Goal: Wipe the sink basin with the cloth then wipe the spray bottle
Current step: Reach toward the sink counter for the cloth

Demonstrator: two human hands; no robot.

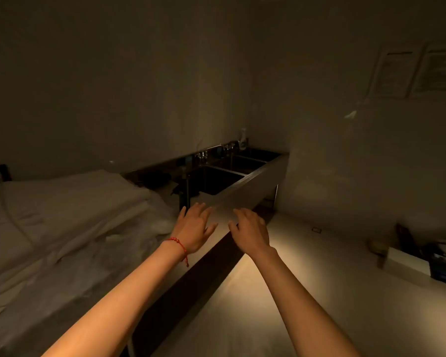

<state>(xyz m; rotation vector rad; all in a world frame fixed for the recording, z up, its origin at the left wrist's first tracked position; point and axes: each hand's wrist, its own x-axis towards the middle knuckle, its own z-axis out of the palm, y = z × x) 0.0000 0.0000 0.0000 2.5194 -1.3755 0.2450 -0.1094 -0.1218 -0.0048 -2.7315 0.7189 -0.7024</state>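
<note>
Far to the left of both hands, a wide surface draped in pale, creased sheeting fills the dim room's near side. The left hand reaches forward with its fingers spread and relaxed, holding nothing; a red beaded bracelet circles its wrist. It hovers over the near end of a long metal worktop, though whether the fingertips touch it cannot be told in this light. Just beside it, a small gap apart, the right hand is stretched out in the same way, fingers loose and slightly bent, also holding nothing. Beyond both hands the worktop runs away toward the room's corner, with three dark sink basins sunk into it in a row and taps standing along their back edge. Well past the hands, at the far end by the wall behind the last basin, stands the pale spray bottle. No cloth can be made out with any certainty. To the right of the right hand, across the lit floor, boxes sit against the wall, and two framed notices hang above.
</note>
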